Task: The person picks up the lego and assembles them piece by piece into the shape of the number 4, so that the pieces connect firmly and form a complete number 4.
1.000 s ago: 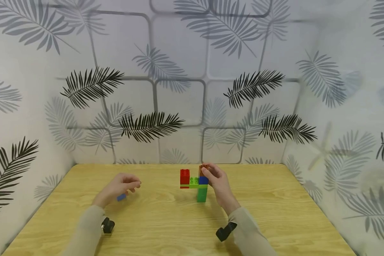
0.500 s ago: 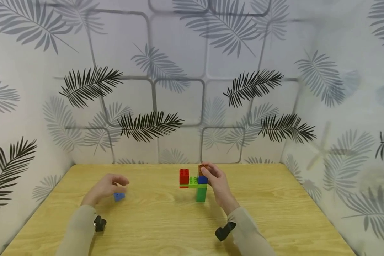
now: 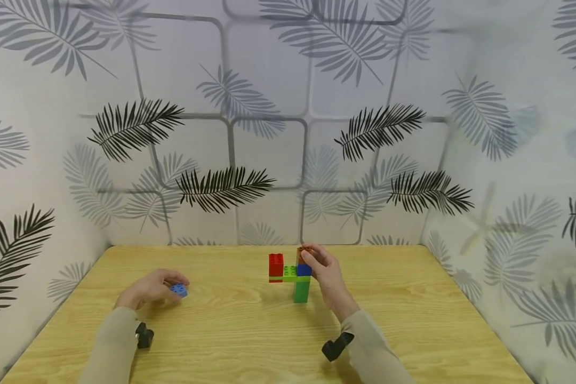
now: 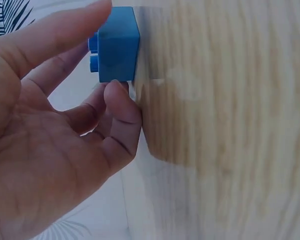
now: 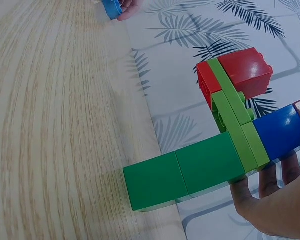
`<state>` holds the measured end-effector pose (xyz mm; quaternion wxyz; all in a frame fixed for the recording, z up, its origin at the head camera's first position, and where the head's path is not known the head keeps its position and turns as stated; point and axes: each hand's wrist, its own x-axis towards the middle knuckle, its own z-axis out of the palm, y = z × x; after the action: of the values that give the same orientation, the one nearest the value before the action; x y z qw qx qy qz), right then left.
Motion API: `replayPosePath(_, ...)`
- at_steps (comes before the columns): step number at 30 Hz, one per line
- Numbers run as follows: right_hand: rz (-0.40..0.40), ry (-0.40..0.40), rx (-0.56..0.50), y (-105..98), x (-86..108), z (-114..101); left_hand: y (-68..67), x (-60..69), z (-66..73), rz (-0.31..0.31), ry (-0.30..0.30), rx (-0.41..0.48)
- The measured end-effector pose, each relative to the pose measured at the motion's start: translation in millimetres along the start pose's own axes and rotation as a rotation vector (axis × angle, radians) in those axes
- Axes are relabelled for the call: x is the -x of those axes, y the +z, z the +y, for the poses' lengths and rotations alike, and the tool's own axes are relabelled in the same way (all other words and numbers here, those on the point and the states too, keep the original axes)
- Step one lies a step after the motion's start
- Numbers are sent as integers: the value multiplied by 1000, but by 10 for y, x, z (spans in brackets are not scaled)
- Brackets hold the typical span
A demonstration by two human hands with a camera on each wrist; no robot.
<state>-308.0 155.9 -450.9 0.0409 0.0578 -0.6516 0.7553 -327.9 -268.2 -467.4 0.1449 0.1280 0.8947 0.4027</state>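
Observation:
On the left of the table, a light blue toy brick (image 3: 179, 289) sits studs up. My left hand (image 3: 150, 289) is curled round it, thumb on the near side and fingers behind; in the left wrist view the blue brick (image 4: 118, 45) lies between thumb and fingers, base against the wood. My right hand (image 3: 328, 274) grips the top of a toy-brick structure near the middle, at its orange-brown brick (image 3: 303, 257) and dark blue brick (image 3: 304, 270). Below are a lime plate (image 3: 289, 273) reaching left and a green column (image 3: 301, 292). A red brick (image 3: 276, 265) tops the plate's left end.
The wooden table (image 3: 240, 336) ends at a wall (image 3: 269, 80) patterned with leaves. A black wrist camera (image 3: 144, 336) sits on the left sleeve and another camera (image 3: 338, 347) on the right. Under the lime plate's outer end is a red piece (image 5: 208, 82).
My left hand has moved left and lowered round the light blue brick, closing its fingers about it. The right hand and the brick structure have stayed in place.

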Motion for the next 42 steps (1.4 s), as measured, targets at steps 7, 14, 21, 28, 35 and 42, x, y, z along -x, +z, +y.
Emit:
replayPosePath(7,-2,5,-17,2,13,-15,41,-61,-24,9,-24,2)
replayPosePath(14,9,8,1,-5,1,-18,118,-108,47,26,-24,-35)
replayPosePath(21,18,22,-6,-33,-21,20,195,-145,168,15,9,-128)
replayPosePath(28,10,29,-1,-3,-16,31,316,-162,212,3,8,-110)
replayPosePath(35,13,36,-7,23,-7,39,454,-193,282,-2,21,-113)
replayPosePath(42,13,15,-3,12,-16,27,514,-231,398,-33,86,-143)
